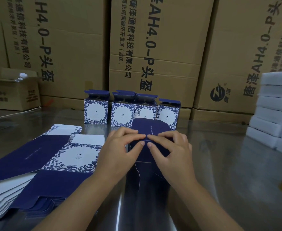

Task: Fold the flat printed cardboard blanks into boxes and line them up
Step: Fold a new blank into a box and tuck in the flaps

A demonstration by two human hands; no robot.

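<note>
Stack of flat blanks [37,164] near left on counter [228,164]. Left hand [118,154] and right hand [171,152] at centre, fingers of both curled onto navy box [151,126], pinching its top fold. Beyond it, four folded boxes [122,115] in a row, top flaps up. Brown cartons [170,47] far behind.

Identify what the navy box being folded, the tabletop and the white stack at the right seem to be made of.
Navy box: thin printed cardboard, matte; creased sharply where the left hand and right hand pinch it.
Tabletop: probably brushed stainless steel; it dimly mirrors the finished boxes.
White stack: unclear, perhaps foam or white card; dull, soft-edged blocks.
</note>
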